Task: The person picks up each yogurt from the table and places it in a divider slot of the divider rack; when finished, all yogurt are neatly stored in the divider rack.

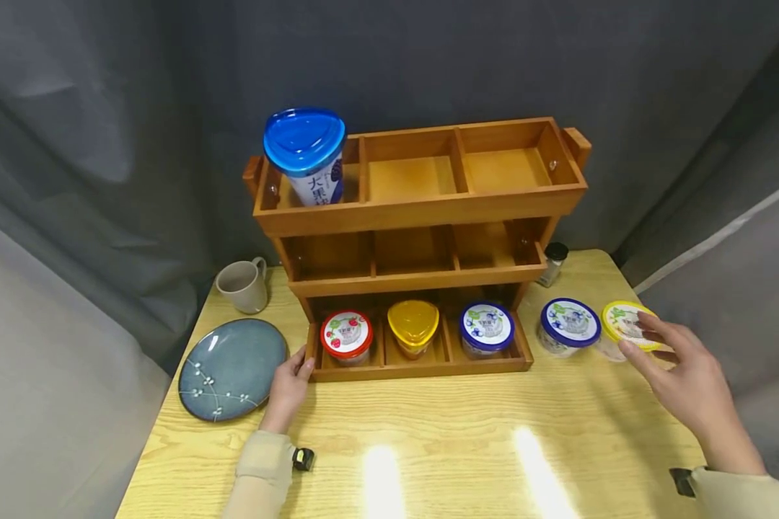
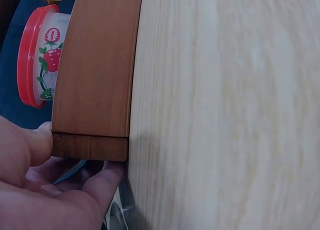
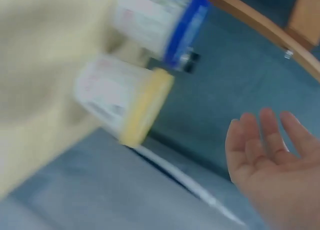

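Left grip (image 1: 290,382) pinched the lower-left corner of the wooden shelf (image 1: 422,213); right grip (image 1: 691,382) hung spread near the yellow-lidded cup (image 1: 622,324).

Left of frame: mug (image 1: 247,288) stood above plate (image 1: 234,360), both on the bench (image 1: 454,447); left grip, just beside the plate, had thumb and fingers about the end of the bottom tier's front board; shelf, three-tiered, filled mid-frame, with a tall blue-topped tub (image 1: 314,162) upright at its upper left and, along the bottom tier, red-lidded cup (image 1: 346,335), amber-topped cup (image 1: 413,324) and blue-lidded cup (image 1: 487,328), one per compartment; black-capped jar (image 1: 555,259) stood right of the shelf, then second blue-lidded cup (image 1: 570,323), with the yellow-lidded cup just beside it on the bench, right of frame; right grip overlapped that lid in the head view, but the blurred right wrist view showed them apart.
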A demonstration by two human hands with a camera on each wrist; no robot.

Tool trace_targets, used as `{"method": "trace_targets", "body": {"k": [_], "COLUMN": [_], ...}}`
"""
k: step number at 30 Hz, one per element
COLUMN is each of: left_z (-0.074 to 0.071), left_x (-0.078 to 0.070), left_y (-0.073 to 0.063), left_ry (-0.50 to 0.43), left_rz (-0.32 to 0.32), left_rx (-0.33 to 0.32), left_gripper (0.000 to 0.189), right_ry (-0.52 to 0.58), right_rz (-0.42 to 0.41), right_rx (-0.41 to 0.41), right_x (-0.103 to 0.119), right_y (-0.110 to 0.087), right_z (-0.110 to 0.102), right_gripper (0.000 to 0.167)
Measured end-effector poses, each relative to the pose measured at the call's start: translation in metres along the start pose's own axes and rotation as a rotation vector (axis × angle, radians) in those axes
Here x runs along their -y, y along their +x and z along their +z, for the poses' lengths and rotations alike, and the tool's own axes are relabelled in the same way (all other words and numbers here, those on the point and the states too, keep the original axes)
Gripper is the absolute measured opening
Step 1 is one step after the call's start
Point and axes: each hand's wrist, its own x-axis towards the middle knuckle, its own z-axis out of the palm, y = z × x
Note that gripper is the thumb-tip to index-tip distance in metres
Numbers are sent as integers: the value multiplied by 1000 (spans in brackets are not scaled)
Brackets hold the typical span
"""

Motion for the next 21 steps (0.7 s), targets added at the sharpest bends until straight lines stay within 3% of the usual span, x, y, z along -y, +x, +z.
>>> {"method": "trace_targets", "body": {"k": [10, 21], "left_z": [-2, 0], "left_x": [0, -1], "left_y": [1, 0], "left_ry": [14, -4], "left_rz": [3, -15], "left_rx": [-6, -6], "left_gripper": [47, 48], "right_ry": [27, 2], "right_rz": [-28, -79], "right_rx": [39, 104], "right_x": [-30, -28], "right_y": [-32, -13], "right_z": [40, 49], "right_gripper": [54, 58]}}
